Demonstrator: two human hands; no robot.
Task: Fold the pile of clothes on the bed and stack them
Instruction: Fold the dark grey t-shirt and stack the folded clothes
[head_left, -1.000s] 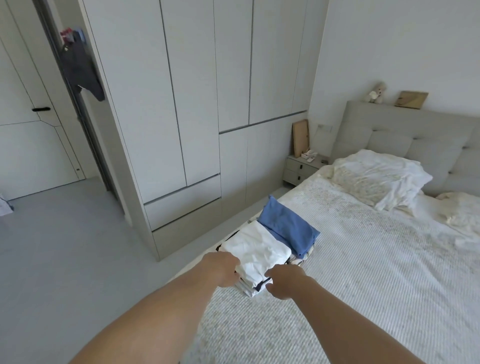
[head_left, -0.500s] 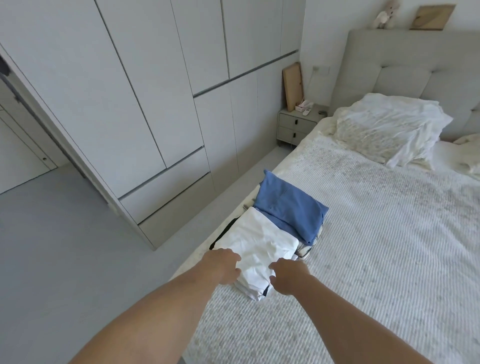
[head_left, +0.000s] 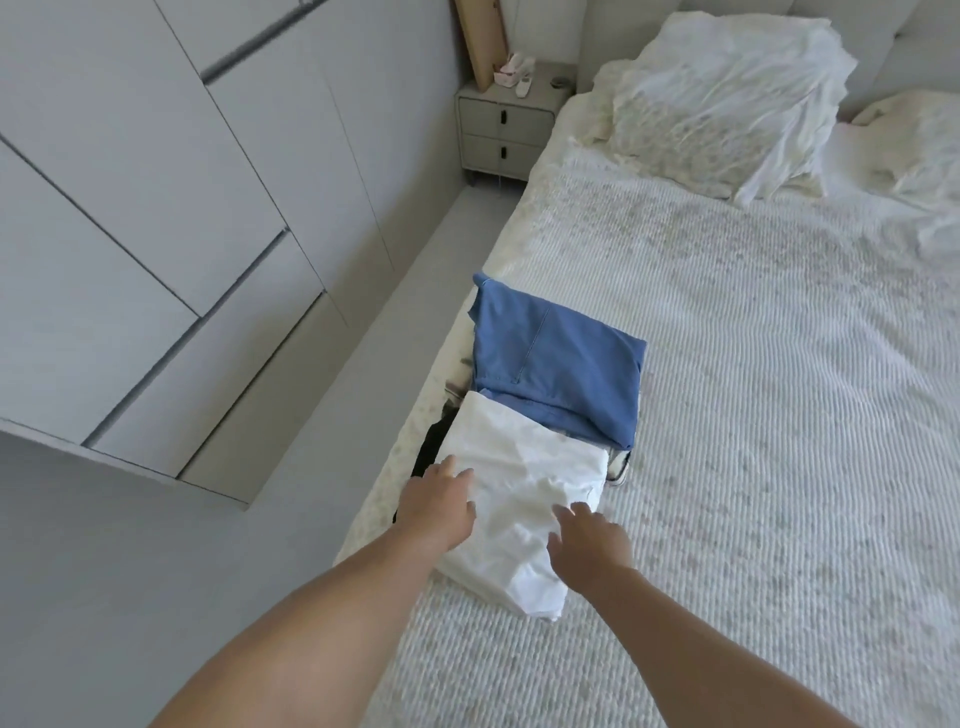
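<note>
The bed (head_left: 753, 415) has a white ribbed cover. Near its left edge lie a folded white garment (head_left: 524, 499) and, touching it on the far side, a folded blue garment (head_left: 558, 364). Two rumpled pillows (head_left: 727, 98) lie at the head.

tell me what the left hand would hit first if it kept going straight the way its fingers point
Probably the folded white garment: the left hand lies at its left edge, fingers open and aimed up and right across it. Beyond that lies the folded blue garment. Whether the fingertips already touch is unclear.

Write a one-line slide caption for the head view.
Both hands, left and right, rest open on a folded white garment beside a folded blue one at the bed's edge.
</note>
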